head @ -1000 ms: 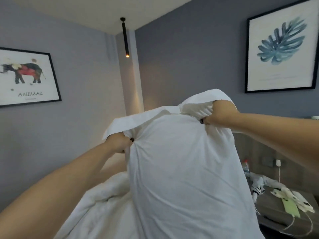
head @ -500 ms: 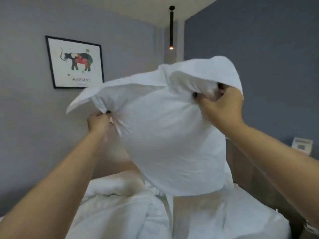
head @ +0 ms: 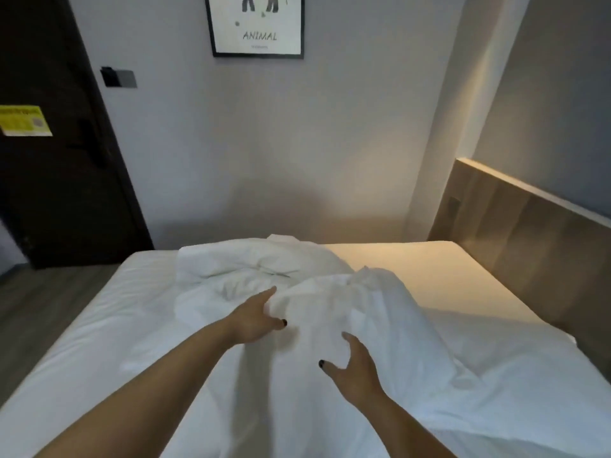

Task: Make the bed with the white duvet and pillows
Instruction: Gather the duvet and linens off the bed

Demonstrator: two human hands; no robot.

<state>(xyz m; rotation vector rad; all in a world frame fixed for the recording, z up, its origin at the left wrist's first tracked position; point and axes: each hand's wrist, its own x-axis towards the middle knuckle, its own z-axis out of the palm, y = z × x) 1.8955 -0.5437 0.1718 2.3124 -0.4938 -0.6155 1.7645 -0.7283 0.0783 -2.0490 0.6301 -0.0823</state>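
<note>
A white pillow (head: 344, 305) lies rumpled on the bed (head: 109, 325), just beyond both hands. My left hand (head: 253, 320) reaches forward with straight fingers and touches the pillow's left edge. My right hand (head: 353, 368) hovers with fingers spread over the white cloth at the pillow's near side and grips nothing. A second crumpled white pillow (head: 244, 262) sits farther back in the middle of the bed. The white duvet (head: 496, 401) lies in loose folds over the near right part of the bed.
A wooden headboard (head: 529, 239) runs along the right side. A dark door (head: 59, 166) with a yellow notice stands at the left, with wood floor (head: 36, 312) below it. A framed ANIMAL picture (head: 258, 28) hangs on the far wall.
The pillow that both hands held up in the air now lies on the bed. Both hands have let go and opened. My view has swung left and down.
</note>
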